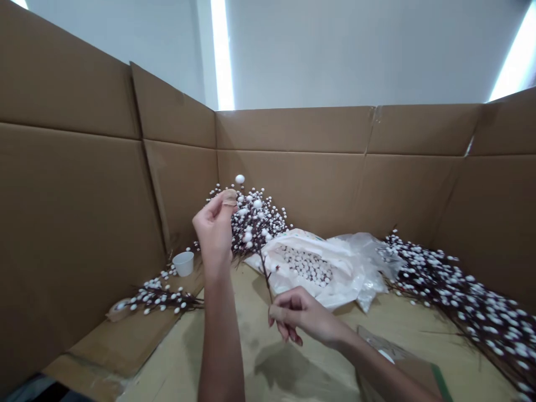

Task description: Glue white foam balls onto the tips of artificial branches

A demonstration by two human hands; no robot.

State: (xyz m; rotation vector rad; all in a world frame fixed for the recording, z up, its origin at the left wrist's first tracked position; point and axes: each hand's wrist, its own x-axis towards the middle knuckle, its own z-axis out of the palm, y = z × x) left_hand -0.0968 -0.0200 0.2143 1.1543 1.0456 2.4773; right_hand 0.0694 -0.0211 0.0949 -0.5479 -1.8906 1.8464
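Note:
My right hand (299,315) pinches the lower stem of an artificial berry branch (265,268), dark brown with white berries, which rises up and to the left. Higher up and to the left, my left hand (215,223) is closed, thumb against fingers, beside the branch's upper berries. A beige wrap covers a fingertip there. Whatever lies between those fingertips is hidden. Just above them shows one white berry (240,179). Behind the branch lies an open white plastic bag (354,285) filled with loose white berries (307,265).
A heap of berry branches (272,215) stands at the back, another pile (469,296) along the right. At left are a white cup (183,263), a small berry sprig (159,296) and a tape roll (119,310). Cardboard walls (293,178) enclose the table (247,312).

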